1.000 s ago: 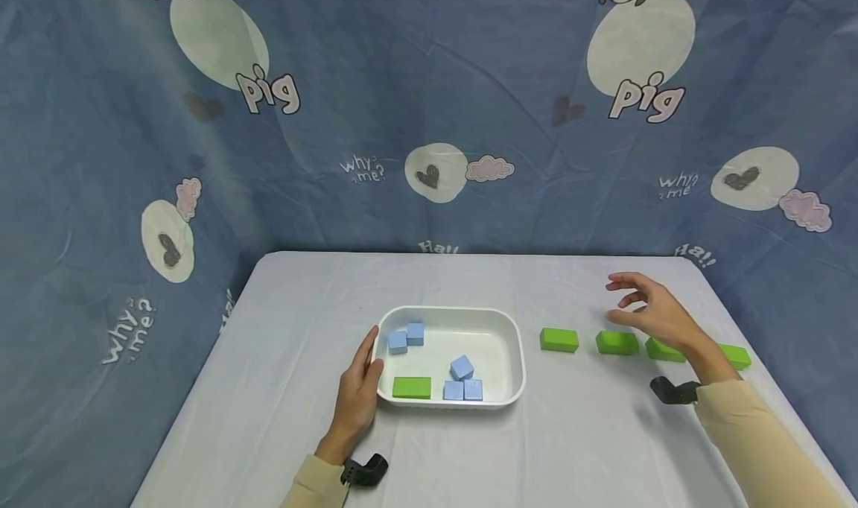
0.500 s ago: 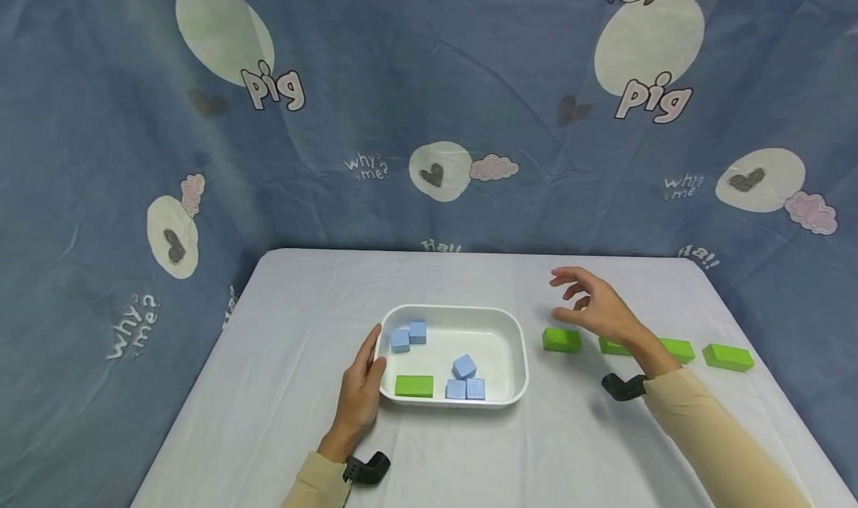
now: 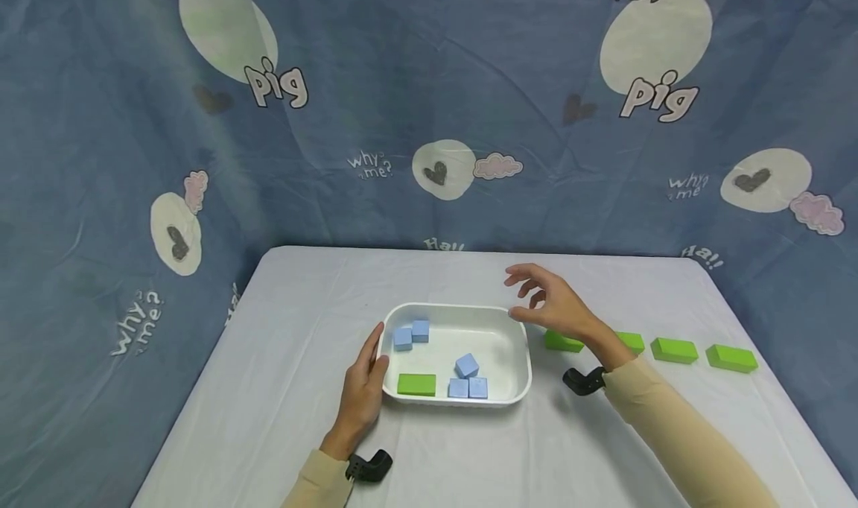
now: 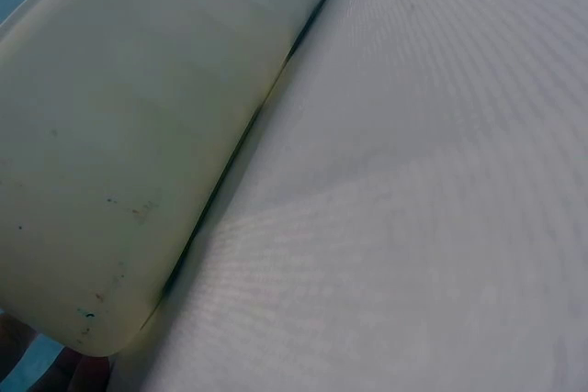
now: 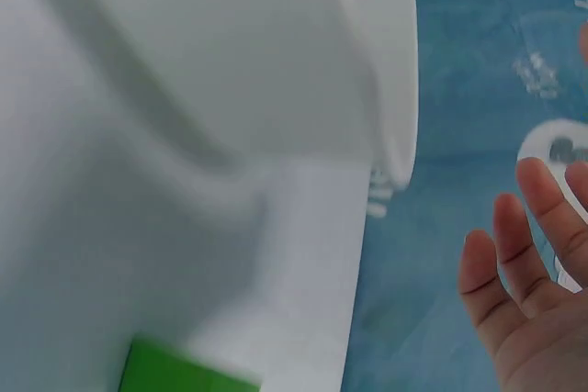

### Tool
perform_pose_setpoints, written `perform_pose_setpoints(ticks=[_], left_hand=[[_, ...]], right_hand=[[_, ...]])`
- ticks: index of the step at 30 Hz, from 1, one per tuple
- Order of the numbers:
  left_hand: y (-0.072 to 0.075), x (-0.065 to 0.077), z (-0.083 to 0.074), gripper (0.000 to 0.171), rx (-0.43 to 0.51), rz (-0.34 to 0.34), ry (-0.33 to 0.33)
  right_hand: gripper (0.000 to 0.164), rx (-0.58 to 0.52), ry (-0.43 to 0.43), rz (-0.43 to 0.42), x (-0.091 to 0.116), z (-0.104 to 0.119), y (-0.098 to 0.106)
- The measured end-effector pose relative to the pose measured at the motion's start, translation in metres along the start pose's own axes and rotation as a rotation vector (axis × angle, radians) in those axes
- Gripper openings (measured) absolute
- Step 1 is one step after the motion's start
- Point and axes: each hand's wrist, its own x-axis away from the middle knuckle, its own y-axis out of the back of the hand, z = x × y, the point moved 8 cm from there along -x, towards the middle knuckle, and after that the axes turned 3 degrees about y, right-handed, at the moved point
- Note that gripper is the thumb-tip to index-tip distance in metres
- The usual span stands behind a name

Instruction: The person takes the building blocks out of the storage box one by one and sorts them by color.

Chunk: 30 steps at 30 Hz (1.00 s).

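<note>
A white tray [image 3: 496, 337] is set on the white-covered table [image 3: 462, 456], with its left end touched by the left hand [image 3: 364, 389]. The index finger and thumb are laid along the outside of that end; the other fingers are mostly hidden, so whether the wall is truly gripped or merely steadied cannot be told. The right hand [image 3: 553, 303] is poised at the tray's far right corner, its fingers spread and loosely bent, with nothing held. Whether the rim is touched by its thumb cannot be made out.

One green rectangular block [image 3: 416, 384] and five blue cubes [image 3: 467, 365] are held in the tray: two cubes in the far left part, three grouped along the near side, the green block to their left. To the right of the tray, four more green rectangular blocks [image 3: 675, 350] are spaced in a row, the nearest partly covered by the right hand.

The step in hand is judged to be a reach made at the tray's right end while its left end is steadied. For a hold there, the right fingers would need to be lowered and closed against the wall, with the tray kept level so that the loose cubes are not shifted.
</note>
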Motion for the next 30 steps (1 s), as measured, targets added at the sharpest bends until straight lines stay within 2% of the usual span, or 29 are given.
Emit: perform_pose_setpoints(ticks=[15, 24, 30], left_hand=[[0.0, 0.0, -0.002, 0.054, -0.003, -0.003, -0.001], [0.0, 0.0, 0.002, 0.055, -0.001, -0.003, 0.039], [0.0, 0.0, 0.0, 0.055, 0.009, -0.005, 0.038]], right_hand=[[0.059, -0.092, 0.128, 0.2, -0.025, 0.039, -0.062], [0.056, -0.123, 0.162, 0.222, -0.04, 0.041, -0.076], [0.053, -0.079, 0.175, 0.25, -0.044, 0.037, -0.087]])
